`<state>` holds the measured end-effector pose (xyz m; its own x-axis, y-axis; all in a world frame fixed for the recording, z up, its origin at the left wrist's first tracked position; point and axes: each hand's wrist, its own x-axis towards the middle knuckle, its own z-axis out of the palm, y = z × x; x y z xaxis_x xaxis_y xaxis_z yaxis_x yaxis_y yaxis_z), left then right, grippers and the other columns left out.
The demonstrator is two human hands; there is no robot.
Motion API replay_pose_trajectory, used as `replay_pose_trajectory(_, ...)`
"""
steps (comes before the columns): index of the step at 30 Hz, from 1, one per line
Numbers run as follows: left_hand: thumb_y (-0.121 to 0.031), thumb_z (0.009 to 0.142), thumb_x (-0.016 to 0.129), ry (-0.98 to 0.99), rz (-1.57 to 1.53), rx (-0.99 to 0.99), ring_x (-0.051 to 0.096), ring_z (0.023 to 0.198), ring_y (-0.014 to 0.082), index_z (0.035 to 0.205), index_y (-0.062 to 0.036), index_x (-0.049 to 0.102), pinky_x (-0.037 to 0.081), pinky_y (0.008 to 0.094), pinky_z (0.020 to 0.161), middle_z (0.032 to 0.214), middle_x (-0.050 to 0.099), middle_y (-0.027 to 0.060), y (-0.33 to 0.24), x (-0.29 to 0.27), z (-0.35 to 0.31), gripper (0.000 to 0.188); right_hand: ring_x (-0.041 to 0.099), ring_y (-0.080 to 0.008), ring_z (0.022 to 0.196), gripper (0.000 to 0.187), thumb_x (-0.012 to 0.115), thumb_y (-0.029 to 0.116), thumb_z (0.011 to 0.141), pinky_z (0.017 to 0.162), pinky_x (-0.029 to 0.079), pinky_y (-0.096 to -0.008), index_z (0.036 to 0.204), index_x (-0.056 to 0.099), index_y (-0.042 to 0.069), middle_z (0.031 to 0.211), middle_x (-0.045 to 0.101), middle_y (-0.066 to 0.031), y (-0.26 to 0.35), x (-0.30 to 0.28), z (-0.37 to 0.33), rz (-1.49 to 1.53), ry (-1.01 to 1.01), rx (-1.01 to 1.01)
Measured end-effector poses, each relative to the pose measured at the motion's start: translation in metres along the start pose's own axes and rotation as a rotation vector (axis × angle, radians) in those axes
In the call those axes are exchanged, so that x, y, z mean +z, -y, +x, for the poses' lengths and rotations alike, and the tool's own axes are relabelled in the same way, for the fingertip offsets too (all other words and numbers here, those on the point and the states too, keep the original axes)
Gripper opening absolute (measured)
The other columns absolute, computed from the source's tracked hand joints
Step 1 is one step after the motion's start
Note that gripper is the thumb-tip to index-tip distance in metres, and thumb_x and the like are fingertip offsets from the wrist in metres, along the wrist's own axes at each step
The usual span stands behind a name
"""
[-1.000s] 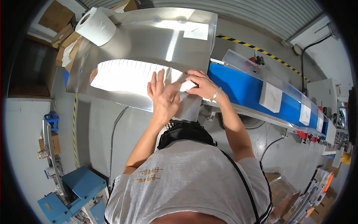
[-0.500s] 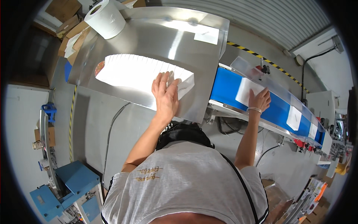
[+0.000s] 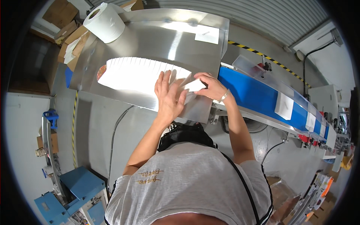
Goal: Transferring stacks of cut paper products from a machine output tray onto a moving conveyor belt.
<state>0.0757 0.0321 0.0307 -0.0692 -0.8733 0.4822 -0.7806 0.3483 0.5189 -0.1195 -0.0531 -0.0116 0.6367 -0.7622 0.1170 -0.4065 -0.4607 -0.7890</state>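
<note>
A flat white rectangular piece [image 3: 194, 85] is pinched between the thumb and fingers of the right hand [image 3: 215, 89], tilted at the right end of a long fanned row of thin white upright pieces [image 3: 129, 74]. The left hand [image 3: 170, 105] lies on the row's right part with its fingers loosely spread, hiding some of it; whether its thumb touches the held piece I cannot tell. A rounded reddish thing [image 3: 101, 72] sits against the row's left end.

The row rests on a shiny metal counter [image 3: 150, 41], which also bears a printed white sheet [image 3: 207, 35] and, at the far left corner, a large white roll [image 3: 104, 23]. Brown cardboard boxes [image 3: 77, 45] crowd that side. Just beside the counter, right, runs a blue conveyor belt [image 3: 245, 90] carrying white rectangular packets [image 3: 284, 106], with a clear plastic guard [image 3: 258, 70] along its far side.
</note>
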Motion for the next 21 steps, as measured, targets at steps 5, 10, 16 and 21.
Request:
replay_pose_trajectory(5,-0.001,0.075,0.064,-0.094,0.040,-0.110,0.034,0.125,0.0417,0.101,-0.0059,0.065,0.029,0.0499,0.101,0.129,0.044,0.0202,0.015,0.003,0.000,0.027,0.056,-0.0113,0.084,0.034,0.067,0.023,0.085,0.076,0.046,-0.0268,0.107,0.054,0.001,0.096,0.061,-0.0067,-0.021,-0.003,-0.045,0.550,-0.436,0.421)
replay_pose_trajectory(10,0.005,0.073,0.061,-0.099,0.000,-0.097,0.036,0.124,0.0397,0.100,-0.0068,0.066,0.029,0.0488,0.101,0.127,0.047,0.0161,0.018,0.001,-0.002,0.029,0.059,-0.0284,0.084,0.037,0.066,0.031,0.083,0.078,0.046,-0.0382,0.099,0.059,-0.001,0.091,0.063,-0.0165,-0.089,-0.048,-0.111,-0.066,-0.846,0.807)
replay_pose_trajectory(16,0.007,0.071,0.059,-0.046,0.033,-0.062,0.033,0.127,0.0396,0.094,-0.0077,0.067,0.022,0.0512,0.104,0.128,0.046,0.0157,0.014,0.003,0.002,0.028,0.056,-0.0339,0.098,0.056,0.076,0.021,0.070,0.086,0.045,-0.0403,0.117,0.052,0.003,0.112,0.058,-0.0167,-0.058,-0.053,-0.096,-0.551,-0.670,0.402)
replay_pose_trajectory(21,0.005,0.071,0.059,0.038,0.024,-0.029,0.024,0.133,0.0403,0.092,-0.0085,0.068,0.014,0.0532,0.106,0.134,0.041,0.0174,0.013,-0.005,0.003,0.026,0.045,-0.0235,0.118,0.060,0.075,0.022,0.073,0.099,0.037,-0.0367,0.126,0.048,0.013,0.123,0.052,-0.0090,0.025,-0.006,-0.004,0.222,-0.026,0.168)
